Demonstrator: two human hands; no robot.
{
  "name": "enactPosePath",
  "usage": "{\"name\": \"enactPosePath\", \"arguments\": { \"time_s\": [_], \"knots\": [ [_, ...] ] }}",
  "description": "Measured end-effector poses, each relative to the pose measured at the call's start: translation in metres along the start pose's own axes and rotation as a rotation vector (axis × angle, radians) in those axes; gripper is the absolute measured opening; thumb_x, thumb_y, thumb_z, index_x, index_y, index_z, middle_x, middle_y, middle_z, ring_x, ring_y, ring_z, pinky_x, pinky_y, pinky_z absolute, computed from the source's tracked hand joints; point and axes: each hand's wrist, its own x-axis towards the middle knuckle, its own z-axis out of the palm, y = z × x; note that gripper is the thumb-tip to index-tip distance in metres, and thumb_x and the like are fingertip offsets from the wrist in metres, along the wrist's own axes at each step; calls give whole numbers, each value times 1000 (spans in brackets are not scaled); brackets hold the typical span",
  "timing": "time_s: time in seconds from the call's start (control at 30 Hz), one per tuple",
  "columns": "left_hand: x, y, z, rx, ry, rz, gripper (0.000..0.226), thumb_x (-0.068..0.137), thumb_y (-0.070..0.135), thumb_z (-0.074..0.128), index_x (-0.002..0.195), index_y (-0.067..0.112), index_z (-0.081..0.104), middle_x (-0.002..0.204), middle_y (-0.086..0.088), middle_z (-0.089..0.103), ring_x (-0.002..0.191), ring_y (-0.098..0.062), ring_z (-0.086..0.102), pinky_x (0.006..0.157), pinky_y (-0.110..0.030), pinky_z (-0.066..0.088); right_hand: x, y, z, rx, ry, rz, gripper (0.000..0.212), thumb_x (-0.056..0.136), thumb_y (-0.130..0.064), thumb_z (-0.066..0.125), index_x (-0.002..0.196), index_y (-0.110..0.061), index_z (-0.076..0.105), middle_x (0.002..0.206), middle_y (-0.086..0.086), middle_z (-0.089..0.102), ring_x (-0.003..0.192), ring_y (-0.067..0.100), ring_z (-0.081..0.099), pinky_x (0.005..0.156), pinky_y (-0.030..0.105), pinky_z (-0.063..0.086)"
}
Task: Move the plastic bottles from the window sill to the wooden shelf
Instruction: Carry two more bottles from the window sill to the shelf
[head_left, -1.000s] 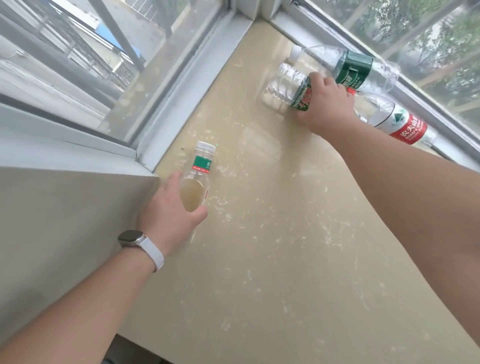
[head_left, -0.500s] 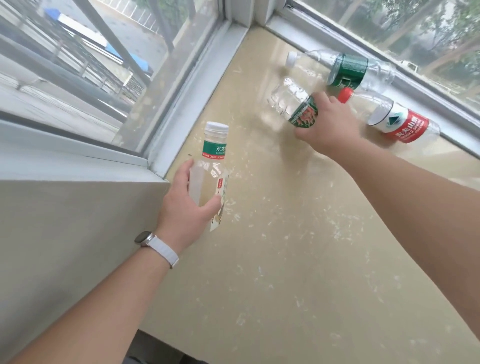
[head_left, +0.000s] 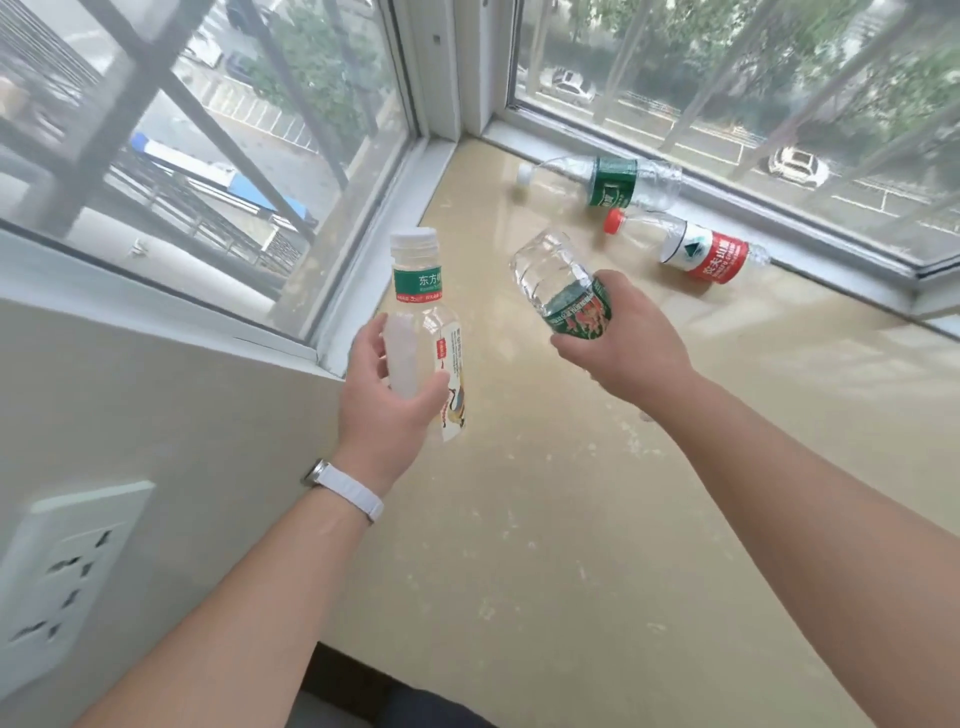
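Above sill (head_left: 597, 519), left hand (head_left: 387, 400) grips white-capped bottle (head_left: 423, 332), right hand (head_left: 631, 348) clear green-label btl (head_left: 558, 283).

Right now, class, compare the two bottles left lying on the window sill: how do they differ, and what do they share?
The green-label bottle has a white cap; the red-label bottle has a red cap. The green-label bottle lies right along the window frame, while the red-label bottle lies just in front of it, nearer the person. Both are clear plastic, lie on their sides with caps pointing left, look empty, and neither hand touches them.
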Motion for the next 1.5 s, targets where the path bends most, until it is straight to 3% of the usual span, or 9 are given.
{"name": "enactPosePath", "arguments": {
  "time_s": [0.13, 0.3, 0.53, 0.67, 0.83, 1.0, 1.17, 1.4, 1.5],
  "knots": [
    [-24, 33, -3, -4, 19, 75, 63, 70, 31, 74, 115, 60, 42, 108, 40, 59, 102, 7, 62, 75, -9, 49, -46, -11, -27, 109, 56, -18, 54, 68, -48, 71, 114, -39, 44, 100, -10, 60, 86, 17, 60, 71, 41, 54],
    [-67, 71, -15, -12, 16, 179, 55, 68, 29, 71, 111, 54, 47, 106, 35, 62, 98, 5, 64, 72, -10, 49, -104, -28, -63, 191, 106, -41, 54, 68, -50, 72, 114, -43, 44, 100, -15, 62, 86, 13, 61, 72, 39, 54],
    [-119, 116, -40, -88, 3, 293, 56, 68, 29, 73, 117, 45, 49, 109, 29, 64, 101, 2, 65, 74, -14, 51, -181, -51, -104, 232, 201, -88, 56, 66, -55, 72, 113, -51, 42, 91, -27, 58, 79, -7, 56, 60, 27, 46],
    [-144, 133, -48, -98, -60, 365, 56, 67, 35, 75, 109, 61, 47, 110, 33, 62, 102, 4, 63, 73, -11, 50, -225, -62, -119, 253, 269, -79, 53, 65, -56, 73, 106, -58, 40, 91, -28, 60, 79, -13, 55, 60, 18, 41],
    [-167, 147, -56, -133, -159, 424, 57, 64, 41, 75, 110, 61, 47, 112, 27, 62, 105, 0, 62, 84, -23, 51, -282, -72, -126, 321, 391, -19, 52, 65, -53, 75, 101, -61, 39, 86, -34, 59, 83, -23, 50, 57, 6, 37],
    [-186, 155, -57, -126, -296, 477, 73, 64, 41, 74, 131, 31, 46, 122, 10, 60, 109, -8, 62, 92, -37, 53, -334, -74, -124, 342, 481, 60, 51, 66, -53, 76, 106, -54, 44, 91, -27, 62, 84, -16, 54, 63, 14, 40],
    [-208, 156, -50, -127, -430, 512, 63, 64, 41, 74, 118, 52, 45, 117, 20, 59, 103, 1, 62, 80, -19, 49, -384, -72, -117, 339, 576, 147, 52, 65, -55, 75, 106, -51, 45, 93, -24, 63, 85, -12, 56, 68, 18, 43],
    [-249, 144, -31, -141, -653, 533, 58, 68, 36, 75, 114, 57, 45, 110, 28, 61, 99, 2, 63, 80, -26, 55, -464, -61, -110, 350, 723, 272, 44, 67, -52, 77, 99, -54, 48, 90, -33, 61, 83, -14, 55, 62, 14, 40],
    [-269, 143, -23, -157, -739, 545, 57, 67, 37, 75, 112, 57, 46, 116, 21, 60, 105, -4, 63, 82, -29, 54, -494, -54, -108, 378, 802, 320, 47, 66, -52, 78, 103, -50, 51, 90, -22, 65, 82, -9, 58, 68, 23, 45]
  ]
}}
